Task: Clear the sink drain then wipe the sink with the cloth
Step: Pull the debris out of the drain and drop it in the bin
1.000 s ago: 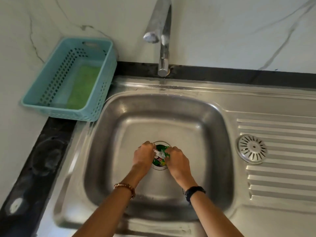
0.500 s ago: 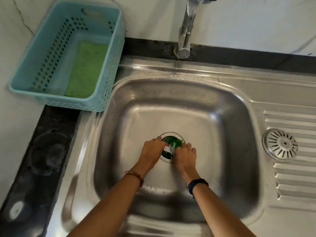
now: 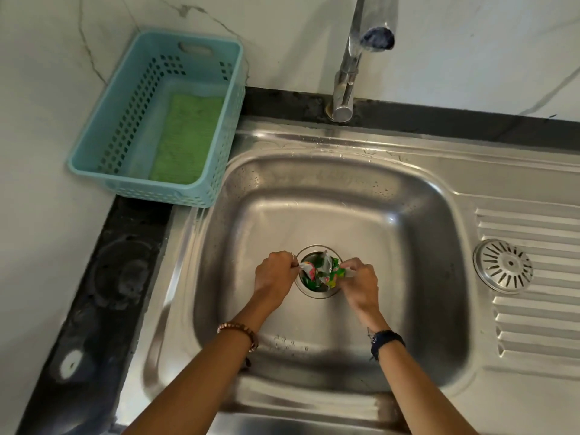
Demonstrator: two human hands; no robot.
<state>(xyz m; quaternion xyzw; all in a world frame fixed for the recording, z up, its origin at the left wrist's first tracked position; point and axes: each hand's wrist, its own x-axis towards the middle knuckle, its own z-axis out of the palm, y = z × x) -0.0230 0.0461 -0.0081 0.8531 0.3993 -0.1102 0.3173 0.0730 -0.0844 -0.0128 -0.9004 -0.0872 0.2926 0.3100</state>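
A crumpled green, white and pink wrapper [image 3: 323, 273] lies over the round drain opening [image 3: 317, 292] in the floor of the steel sink [image 3: 317, 215]. My left hand [image 3: 273, 274] pinches the wrapper's left end and my right hand [image 3: 357, 282] pinches its right end, stretching it across the drain. A green cloth [image 3: 188, 139] lies flat inside the light blue plastic basket [image 3: 94, 158] at the back left, off the sink.
A chrome tap [image 3: 348, 73] rises behind the basin. The round metal drain strainer [image 3: 503, 265] rests on the ribbed drainboard [image 3: 539, 309] to the right. A black counter strip [image 3: 103, 293] runs along the sink's left side, with white marble wall behind.
My hands have pulled apart, left hand leftward and right hand rightward, drawing the wrapper up and spreading it over the drain. The view has shifted, showing the basket and tap differently.
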